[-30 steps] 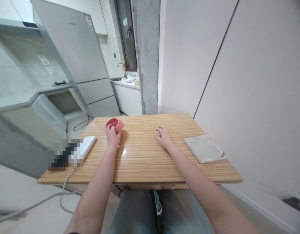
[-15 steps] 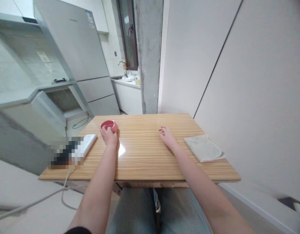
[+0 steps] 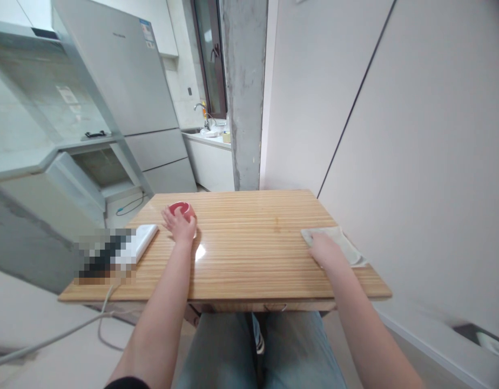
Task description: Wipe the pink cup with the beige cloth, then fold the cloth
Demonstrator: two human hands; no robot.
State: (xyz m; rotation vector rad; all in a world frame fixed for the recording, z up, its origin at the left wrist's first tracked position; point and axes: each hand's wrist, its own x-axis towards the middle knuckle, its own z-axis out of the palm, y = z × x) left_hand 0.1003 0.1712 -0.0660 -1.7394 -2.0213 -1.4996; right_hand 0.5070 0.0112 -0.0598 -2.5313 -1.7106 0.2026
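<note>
A small red bowl (image 3: 186, 209) stands at the back left of the wooden table (image 3: 241, 248). My left hand (image 3: 180, 224) is at its near side with fingers spread, overlapping the bowl's rim and front. To the right lies a folded pale grey cloth (image 3: 344, 243). My right hand (image 3: 327, 249) rests on the left part of this cloth, its fingers curled down at the edge and partly hidden by the back of the hand. A faint brownish stain (image 3: 277, 223) marks the tabletop between my hands.
A white slab-like object (image 3: 141, 242), partly blurred out, lies at the table's left edge, with a grey cable (image 3: 106, 313) hanging there. A wall (image 3: 355, 162) runs along the right. Beyond stand a fridge (image 3: 123, 75), a concrete pillar (image 3: 246, 97) and a sink counter (image 3: 211, 162).
My right hand has moved right from the middle of the table onto the cloth, uncovering the stain. The fingers of my left hand have spread apart at the bowl.
</note>
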